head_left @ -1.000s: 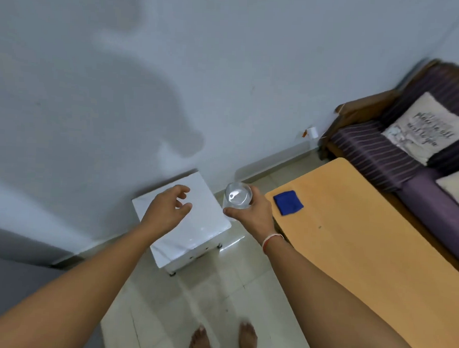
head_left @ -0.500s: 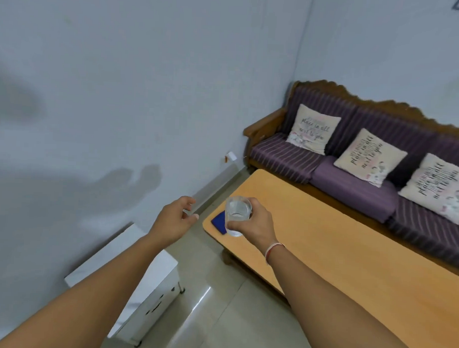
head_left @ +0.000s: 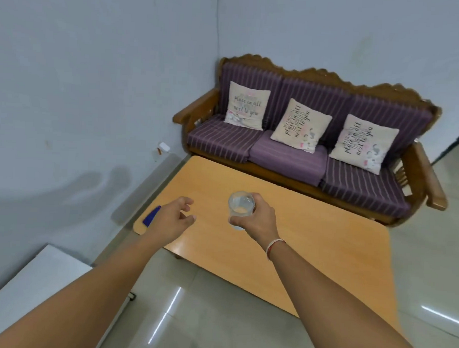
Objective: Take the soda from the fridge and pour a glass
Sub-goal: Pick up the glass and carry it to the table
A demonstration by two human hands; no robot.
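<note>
Right hand [head_left: 258, 217] around glass [head_left: 240, 208] above wooden table [head_left: 312, 243]; left hand [head_left: 172, 218] empty.

1. Just 1 view here, a wide-angle head cam looking forward and down over both outstretched arms.
2. It faces the wooden table [head_left: 312, 246] and the purple sofa [head_left: 303, 140] against the far wall, from standing height.

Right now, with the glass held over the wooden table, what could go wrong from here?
1. The right hand holds the clear glass from the side, above the table and apart from it; a hard set-down could tip or knock it.
2. No soda is in view, and the left hand holds nothing, so the fetch may yet be missed.
3. The blue cloth lies at the table's corner beside the left hand, which could brush it off.
</note>
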